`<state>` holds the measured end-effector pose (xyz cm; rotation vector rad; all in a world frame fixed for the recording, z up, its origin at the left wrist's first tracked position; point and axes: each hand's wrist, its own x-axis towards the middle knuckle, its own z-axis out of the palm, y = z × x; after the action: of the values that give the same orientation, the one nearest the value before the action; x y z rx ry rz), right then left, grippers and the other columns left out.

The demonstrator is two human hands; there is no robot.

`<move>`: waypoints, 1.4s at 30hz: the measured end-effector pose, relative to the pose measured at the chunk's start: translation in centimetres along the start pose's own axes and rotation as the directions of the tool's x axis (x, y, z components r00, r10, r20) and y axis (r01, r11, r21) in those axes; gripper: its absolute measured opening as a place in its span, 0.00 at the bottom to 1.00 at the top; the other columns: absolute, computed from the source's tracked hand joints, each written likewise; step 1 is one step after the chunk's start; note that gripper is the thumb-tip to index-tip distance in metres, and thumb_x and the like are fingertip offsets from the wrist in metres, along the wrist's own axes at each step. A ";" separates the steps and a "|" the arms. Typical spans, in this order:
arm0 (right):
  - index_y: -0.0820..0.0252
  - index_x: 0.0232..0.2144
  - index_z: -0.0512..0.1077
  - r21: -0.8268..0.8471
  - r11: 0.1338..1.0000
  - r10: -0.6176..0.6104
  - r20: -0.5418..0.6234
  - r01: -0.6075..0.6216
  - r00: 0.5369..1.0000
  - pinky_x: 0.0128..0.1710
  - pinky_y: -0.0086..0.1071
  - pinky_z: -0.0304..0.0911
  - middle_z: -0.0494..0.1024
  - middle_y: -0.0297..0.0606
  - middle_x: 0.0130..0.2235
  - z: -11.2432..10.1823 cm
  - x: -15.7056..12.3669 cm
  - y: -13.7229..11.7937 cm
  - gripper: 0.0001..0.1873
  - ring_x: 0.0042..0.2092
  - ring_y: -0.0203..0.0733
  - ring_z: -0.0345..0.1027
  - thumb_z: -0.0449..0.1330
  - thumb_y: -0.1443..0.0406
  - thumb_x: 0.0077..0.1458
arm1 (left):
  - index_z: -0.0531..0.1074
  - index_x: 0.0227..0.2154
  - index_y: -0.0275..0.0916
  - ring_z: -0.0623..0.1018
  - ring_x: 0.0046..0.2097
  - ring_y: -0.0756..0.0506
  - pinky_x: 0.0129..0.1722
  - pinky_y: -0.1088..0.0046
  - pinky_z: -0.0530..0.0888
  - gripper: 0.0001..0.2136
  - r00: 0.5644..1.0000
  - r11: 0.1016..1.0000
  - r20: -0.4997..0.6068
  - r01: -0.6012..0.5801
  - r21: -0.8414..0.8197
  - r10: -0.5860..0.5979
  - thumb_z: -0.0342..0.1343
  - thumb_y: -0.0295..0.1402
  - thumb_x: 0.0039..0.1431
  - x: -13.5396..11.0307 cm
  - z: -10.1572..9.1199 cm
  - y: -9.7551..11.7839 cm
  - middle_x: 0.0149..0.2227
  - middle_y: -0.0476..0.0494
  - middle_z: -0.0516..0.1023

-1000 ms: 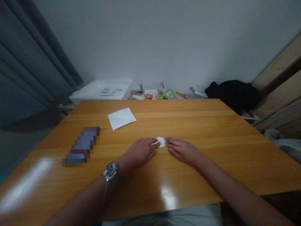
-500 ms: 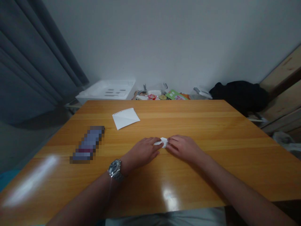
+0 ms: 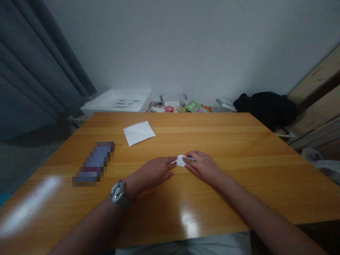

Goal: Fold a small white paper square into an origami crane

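Observation:
A small piece of folded white paper (image 3: pixel 181 161) lies on the wooden table in front of me, between my two hands. My left hand (image 3: pixel 155 171) has the paper's left tip between its fingers, with the thumb held lower and apart from it. From the other side my right hand (image 3: pixel 203 165) grips the paper's right part, fingers bent over it and partly hiding it. A silver wristwatch (image 3: pixel 118 193) is on my left wrist. Farther back to the left lies a white sheet (image 3: pixel 139 133) with a perforated top edge, touched by neither hand.
A phone-like object (image 3: pixel 94 164), blurred by pixelation, lies on the table's left side. Past the far edge are a white foam tray (image 3: pixel 117 99), a green packet (image 3: pixel 196 106) and small items. A black cloth-like heap (image 3: pixel 265 106) is at the back right.
My left hand has shifted slightly left, and more of the folded paper shows between the hands. My right fingers now reach further over it. The whole view has moved a little.

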<state>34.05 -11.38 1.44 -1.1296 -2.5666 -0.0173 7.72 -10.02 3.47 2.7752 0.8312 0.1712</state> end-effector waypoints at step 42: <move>0.57 0.45 0.76 -0.010 0.987 -0.163 -0.038 0.162 0.986 0.45 0.36 0.71 0.81 0.41 0.47 1.2 -1.0 1.3 0.09 0.45 0.44 0.74 0.58 0.67 0.65 | 0.77 0.49 0.40 0.76 0.48 0.43 0.49 0.66 0.74 0.13 0.993 1.000 -0.114 0.015 0.015 -0.014 0.50 0.36 0.70 2.4 0.6 0.0 0.49 0.41 0.77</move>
<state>35.27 -11.06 -0.17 -0.9100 -2.6190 -0.0860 9.83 -8.77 2.98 2.7957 0.8832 0.3244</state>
